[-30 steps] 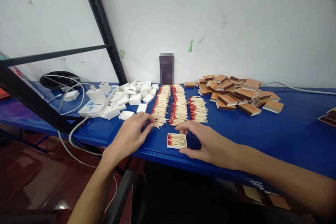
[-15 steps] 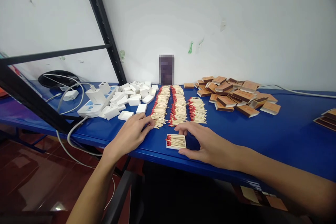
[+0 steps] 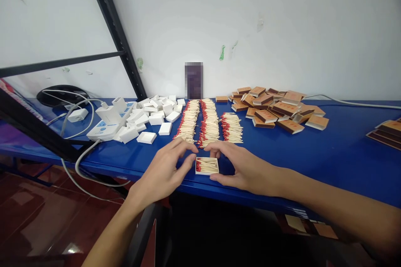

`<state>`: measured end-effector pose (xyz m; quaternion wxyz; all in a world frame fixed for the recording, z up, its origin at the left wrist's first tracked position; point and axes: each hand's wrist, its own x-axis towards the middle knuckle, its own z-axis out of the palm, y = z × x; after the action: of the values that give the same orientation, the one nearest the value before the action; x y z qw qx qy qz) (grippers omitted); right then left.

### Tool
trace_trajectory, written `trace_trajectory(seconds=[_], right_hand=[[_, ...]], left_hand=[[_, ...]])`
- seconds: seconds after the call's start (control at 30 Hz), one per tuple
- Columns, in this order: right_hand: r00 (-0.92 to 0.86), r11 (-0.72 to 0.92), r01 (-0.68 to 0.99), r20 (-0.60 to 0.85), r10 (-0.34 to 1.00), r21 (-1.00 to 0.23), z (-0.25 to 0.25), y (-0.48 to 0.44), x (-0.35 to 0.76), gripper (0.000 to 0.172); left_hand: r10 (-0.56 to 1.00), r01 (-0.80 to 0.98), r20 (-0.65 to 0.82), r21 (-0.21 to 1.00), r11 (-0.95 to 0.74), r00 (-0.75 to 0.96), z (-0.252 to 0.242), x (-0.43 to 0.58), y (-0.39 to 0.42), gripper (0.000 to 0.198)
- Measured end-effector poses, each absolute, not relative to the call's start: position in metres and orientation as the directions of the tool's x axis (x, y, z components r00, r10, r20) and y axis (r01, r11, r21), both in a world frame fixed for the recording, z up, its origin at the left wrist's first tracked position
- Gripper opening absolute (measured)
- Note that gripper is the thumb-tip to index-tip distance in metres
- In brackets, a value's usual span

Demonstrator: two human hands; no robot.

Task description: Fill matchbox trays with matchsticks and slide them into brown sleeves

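Observation:
A small white matchbox tray [image 3: 207, 172] lies near the table's front edge, filled with red-tipped matches [image 3: 206, 164]. My right hand [image 3: 241, 169] curves around its right end, thumb at the near side and fingertips at the far side. On the other side, my left hand [image 3: 172, 162] is at the tray's upper left corner, its thumb and index finger slightly apart with nothing visible between them. Beyond both hands, loose matches are laid in three rows: a left row [image 3: 189, 121], a middle row [image 3: 209, 121] and a shorter right row [image 3: 232, 128].
Empty white trays [image 3: 153, 112] are heaped at the left, beside a power strip [image 3: 106, 127] with cables. Brown matchbox sleeves [image 3: 275, 108] form a pile at the right. More sleeves [image 3: 388, 133] are stacked at the far right. A black metal frame [image 3: 115, 29] rises at the left.
My left hand has moved right, from the near end of the left match row to the tray's corner. The right hand stays around the tray. The whole view has shifted slightly.

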<state>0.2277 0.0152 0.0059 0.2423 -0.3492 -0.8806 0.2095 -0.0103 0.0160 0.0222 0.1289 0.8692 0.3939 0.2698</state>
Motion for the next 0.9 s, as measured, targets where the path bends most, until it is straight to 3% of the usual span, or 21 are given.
trace_trajectory(seconds=[0.27,0.5,0.8,0.9], right_hand=[[-0.639,0.653,0.523,0.255,0.726,-0.548,0.003,0.017,0.229,0.055],[-0.635,0.658,0.509,0.274,0.722,-0.555,0.004,0.016,0.229,0.051],[-0.646,0.691,0.48,0.316,0.695,-0.541,0.005,0.016,0.227,0.047],[-0.646,0.693,0.478,0.318,0.694,-0.54,0.005,0.015,0.227,0.045]], left_hand=[[0.859,0.806,0.294,0.314,-0.501,0.419,0.014,-0.045,0.039,0.019],[0.852,0.794,0.249,0.314,-0.52,0.459,0.016,-0.04,0.038,0.021],[0.718,0.622,0.258,0.366,-0.692,0.646,0.022,0.004,0.011,0.018],[0.712,0.609,0.293,0.374,-0.7,0.638,0.019,0.009,0.009,0.018]])
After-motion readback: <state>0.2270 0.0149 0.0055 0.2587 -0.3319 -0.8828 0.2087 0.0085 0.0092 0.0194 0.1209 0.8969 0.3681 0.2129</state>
